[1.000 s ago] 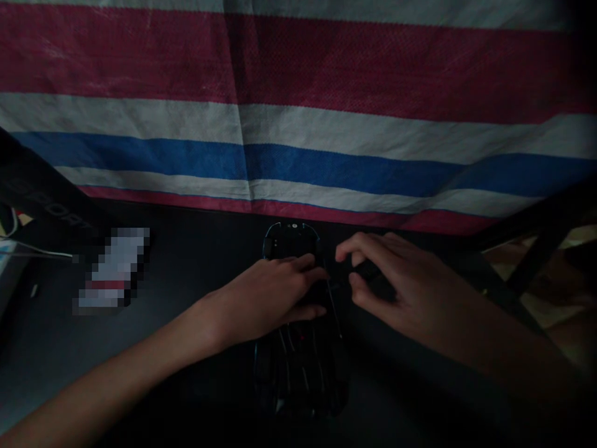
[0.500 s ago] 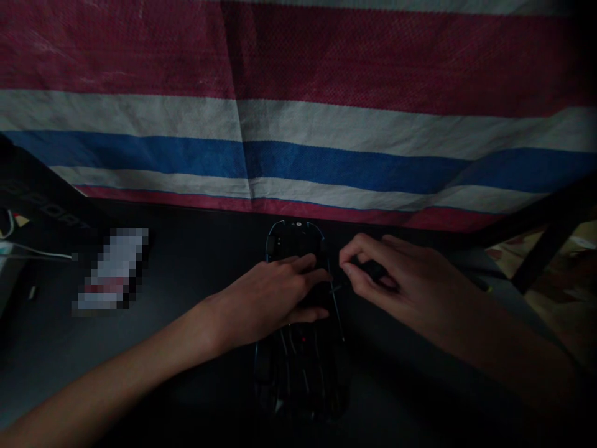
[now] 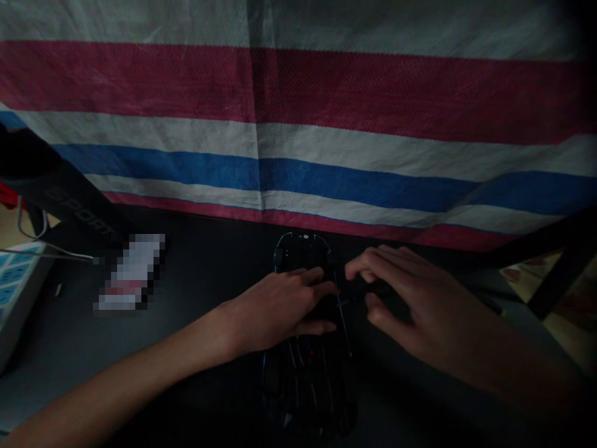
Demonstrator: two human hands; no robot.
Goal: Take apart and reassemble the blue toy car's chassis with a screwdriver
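A dark toy car (image 3: pixel 305 389) seems to lie with its underside up on the black table, wheels along its sides and a small red spot near its middle. Across its middle rests my left hand (image 3: pixel 284 305), fingers and thumb curled over it and holding it. To the right of the car hovers my right hand (image 3: pixel 410 298), its thumb and fingertips apart. Close to those fingertips, a thin dark shaft (image 3: pixel 344 303) reaches the car's right edge. Its other end fades into shadow, so its kind is unclear.
Behind the black table (image 3: pixel 200 249) hangs a striped red, white and blue sheet (image 3: pixel 298 174). At left are a blurred-out flat item (image 3: pixel 133 270), a dark tube marked SPORT (image 3: pixel 79 211), a pale cable (image 3: pixel 69 254) and a blue-and-white box (image 3: pixel 21 267).
My right thumb and fingers have parted from a near pinch. The left hand keeps its place on the toy car. The whole view has shifted, so things sit lower and further right.
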